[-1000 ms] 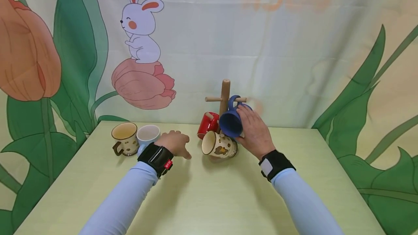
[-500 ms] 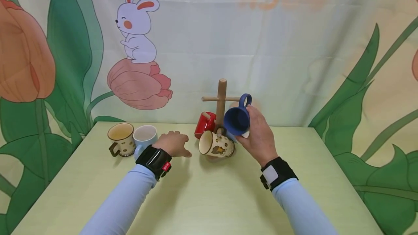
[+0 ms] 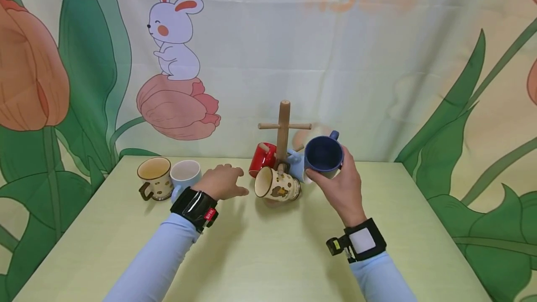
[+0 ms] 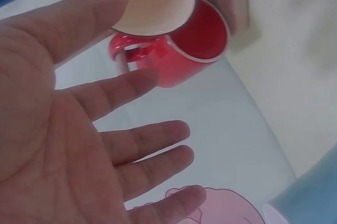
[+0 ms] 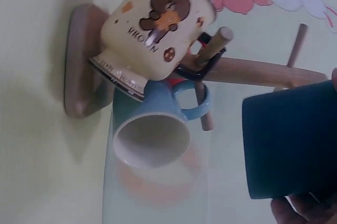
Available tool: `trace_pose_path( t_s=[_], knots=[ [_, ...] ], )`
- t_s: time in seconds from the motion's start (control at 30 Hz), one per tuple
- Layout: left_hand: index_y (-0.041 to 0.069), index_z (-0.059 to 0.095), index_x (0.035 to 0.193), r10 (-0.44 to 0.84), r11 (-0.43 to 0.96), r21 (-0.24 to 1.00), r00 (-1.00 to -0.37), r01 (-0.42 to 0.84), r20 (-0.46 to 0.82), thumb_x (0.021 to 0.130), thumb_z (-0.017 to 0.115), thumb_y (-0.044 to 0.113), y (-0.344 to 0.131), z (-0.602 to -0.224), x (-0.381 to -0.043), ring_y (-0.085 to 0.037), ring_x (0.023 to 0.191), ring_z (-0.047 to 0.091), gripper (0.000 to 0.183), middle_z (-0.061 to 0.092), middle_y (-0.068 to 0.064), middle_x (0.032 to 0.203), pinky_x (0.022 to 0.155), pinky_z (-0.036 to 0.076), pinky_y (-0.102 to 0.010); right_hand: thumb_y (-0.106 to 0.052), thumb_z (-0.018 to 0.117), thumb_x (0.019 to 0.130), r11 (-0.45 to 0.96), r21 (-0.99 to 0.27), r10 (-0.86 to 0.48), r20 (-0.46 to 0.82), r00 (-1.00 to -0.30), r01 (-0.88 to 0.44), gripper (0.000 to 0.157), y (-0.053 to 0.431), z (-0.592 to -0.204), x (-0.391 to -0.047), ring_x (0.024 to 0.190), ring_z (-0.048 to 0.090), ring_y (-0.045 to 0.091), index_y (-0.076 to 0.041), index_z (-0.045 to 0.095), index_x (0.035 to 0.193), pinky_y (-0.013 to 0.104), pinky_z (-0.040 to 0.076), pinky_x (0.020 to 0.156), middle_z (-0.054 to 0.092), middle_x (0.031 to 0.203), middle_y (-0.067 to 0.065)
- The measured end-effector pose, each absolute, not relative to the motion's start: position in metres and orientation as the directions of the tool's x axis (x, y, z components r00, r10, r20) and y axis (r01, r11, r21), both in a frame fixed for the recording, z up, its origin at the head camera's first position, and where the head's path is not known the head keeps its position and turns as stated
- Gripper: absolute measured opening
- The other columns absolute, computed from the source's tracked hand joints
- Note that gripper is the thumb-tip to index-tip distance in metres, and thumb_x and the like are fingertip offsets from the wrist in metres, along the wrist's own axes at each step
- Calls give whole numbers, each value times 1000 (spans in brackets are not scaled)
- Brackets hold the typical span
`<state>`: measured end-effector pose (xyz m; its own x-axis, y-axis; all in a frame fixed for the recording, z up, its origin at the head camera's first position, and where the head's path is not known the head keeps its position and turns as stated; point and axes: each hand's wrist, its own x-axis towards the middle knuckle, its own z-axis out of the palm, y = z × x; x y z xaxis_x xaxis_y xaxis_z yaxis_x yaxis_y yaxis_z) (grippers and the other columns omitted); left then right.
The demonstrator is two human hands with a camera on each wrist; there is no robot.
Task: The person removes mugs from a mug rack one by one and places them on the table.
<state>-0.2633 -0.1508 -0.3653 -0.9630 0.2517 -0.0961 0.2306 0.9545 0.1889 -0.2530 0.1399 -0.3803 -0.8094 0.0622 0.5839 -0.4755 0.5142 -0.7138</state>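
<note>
My right hand [image 3: 347, 190] grips a dark blue mug [image 3: 323, 154] around its body, mouth up and handle pointing away, just right of the wooden mug tree [image 3: 284, 120]. In the right wrist view the dark blue mug [image 5: 289, 139] is apart from the tree's upper peg. On lower pegs hang a red mug [image 3: 261, 161], a cream mug with a bear print [image 3: 280, 189] and a light blue mug [image 5: 152, 129]. My left hand [image 3: 220, 181], fingers spread and holding nothing, hovers between the tree and a second light blue mug [image 3: 186, 172]; its palm shows in the left wrist view.
A cream mug with a brown handle [image 3: 157, 181] stands at the table's back left, beside the second light blue mug. The pale table [image 3: 268, 250] ends at a printed curtain [image 3: 369, 73] behind the tree. The tree's two upper pegs bear no mug.
My right hand has taken the dark blue mug off the upper right peg, moved it right and down, and turned it from tilted sideways to mouth up. The left hand has barely moved.
</note>
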Motion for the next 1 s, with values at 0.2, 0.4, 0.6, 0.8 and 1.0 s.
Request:
trace_pose_path(
  t_s=[0.2,0.4,0.6,0.8,1.0],
  knots=[
    [5,59,134,275,938,231,-960,258,-47,91,70,38,-147,-354,-262,-34,118,57,56,61,-17,129,95,49,-52,-32,86,77,374,-864,36,375,-926,-336,83,147,-378,-243,126,50,26,-11,44,145,53,44,98,54,136,9],
    [4,56,136,328,907,280,-945,315,-1,93,68,36,-141,-342,-258,-32,117,58,55,61,-16,128,95,49,-49,-30,81,84,234,-946,-93,207,-974,-224,74,152,-377,-239,128,49,31,-9,44,144,55,41,103,52,139,13],
    [4,53,139,392,863,335,-919,378,27,93,69,33,-133,-335,-255,-29,110,62,56,63,-14,123,93,51,-44,-25,74,88,189,-964,-288,127,-949,-187,68,153,-376,-237,128,49,39,-5,43,145,58,41,102,51,140,18],
    [7,52,141,465,805,403,-885,436,30,91,72,28,-123,-333,-250,-29,114,60,58,61,-12,130,93,51,-45,-28,75,87,190,-961,-492,85,-866,-202,67,151,-377,-236,121,54,36,-7,46,144,55,46,98,56,135,15],
    [10,52,142,515,779,435,-857,451,-33,88,77,23,-114,-333,-246,-31,122,57,61,58,-11,136,101,46,-49,-26,77,85,137,-967,-662,73,-746,-216,67,145,-381,-237,118,57,33,-5,48,142,49,48,97,58,132,16]
  ],
)
